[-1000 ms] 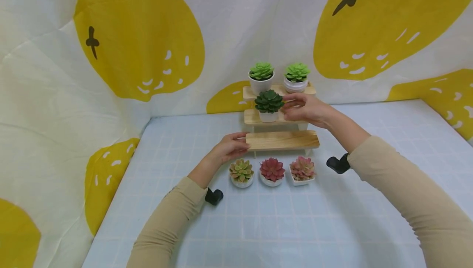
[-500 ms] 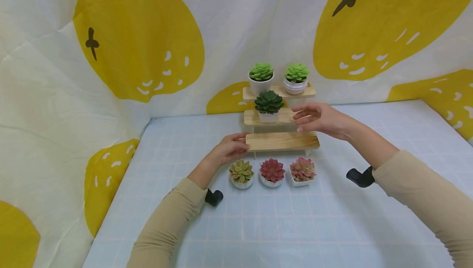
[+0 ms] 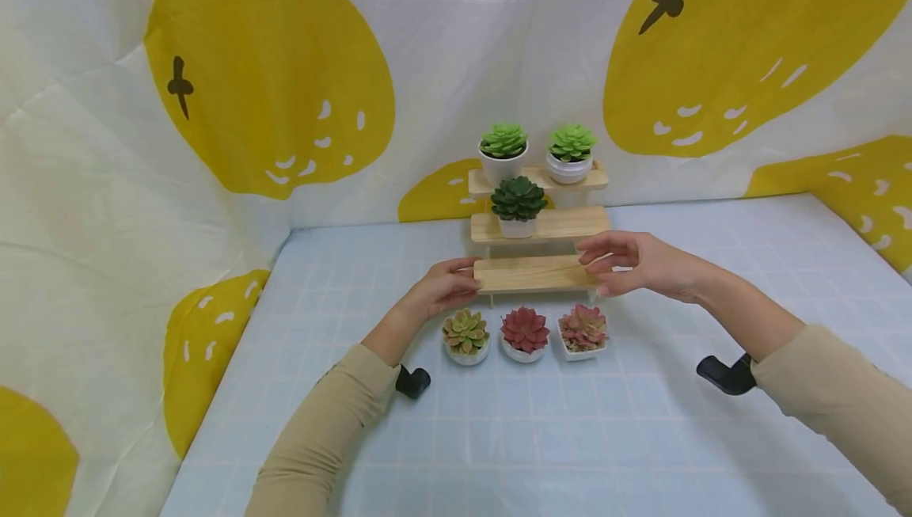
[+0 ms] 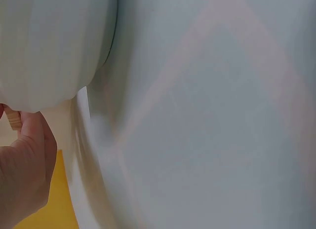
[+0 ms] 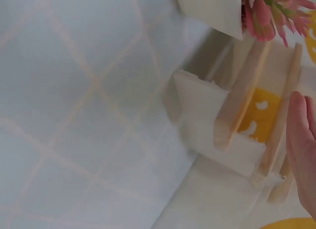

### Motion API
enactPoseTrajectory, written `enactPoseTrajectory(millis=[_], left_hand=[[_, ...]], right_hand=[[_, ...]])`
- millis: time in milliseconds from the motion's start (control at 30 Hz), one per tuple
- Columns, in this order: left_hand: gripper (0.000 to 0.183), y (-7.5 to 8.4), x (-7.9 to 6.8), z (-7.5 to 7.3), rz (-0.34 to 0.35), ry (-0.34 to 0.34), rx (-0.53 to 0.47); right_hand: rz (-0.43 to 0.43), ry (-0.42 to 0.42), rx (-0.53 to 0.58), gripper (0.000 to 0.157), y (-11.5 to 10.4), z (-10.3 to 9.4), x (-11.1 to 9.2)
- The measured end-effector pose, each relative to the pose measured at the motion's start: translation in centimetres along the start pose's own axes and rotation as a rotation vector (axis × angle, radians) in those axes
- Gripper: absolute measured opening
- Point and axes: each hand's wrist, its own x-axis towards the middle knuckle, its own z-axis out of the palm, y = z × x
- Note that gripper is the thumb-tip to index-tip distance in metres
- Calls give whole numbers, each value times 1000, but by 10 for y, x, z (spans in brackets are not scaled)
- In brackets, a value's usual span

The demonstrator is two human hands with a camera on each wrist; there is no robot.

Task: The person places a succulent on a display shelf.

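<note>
Wooden and three-tiered, the plant stand [image 3: 570,224] stood toward the far side of the worktop [image 3: 541,438]. My left grip [image 3: 435,287] pinched the left end of its lowest shelf [image 3: 530,274]. My right grip [image 3: 644,262], loosely curved with thumb apart from fingers, held nothing beside that shelf's right end; whether it touched, I couldn't tell. A dark green succulent [image 3: 518,199] sat left on the middle shelf. Nearer than the stand, a yellow-green succulent [image 3: 465,331], a red succulent [image 3: 525,331] and a pink succulent [image 3: 584,328] lined up left to right.

The head camera looks forward and down; both wrist cameras, close and tipped, also see its wooden stand [image 3: 566,224].
</note>
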Motion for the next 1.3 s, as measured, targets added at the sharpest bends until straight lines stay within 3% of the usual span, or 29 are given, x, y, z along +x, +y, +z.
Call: enactPoseTrajectory(millis=[267,633,1300], left_hand=[[55,-3,3,-4,34,-27,-3],[56,1,-1,1,-3,7,-18],[55,0,-1,1,8,1,-14]], right_hand=[[-24,-27,5,67,17,3,-11],[-26,-77,19,67,36,6,-20],[-42,-113,22,68,64,21,-21]])
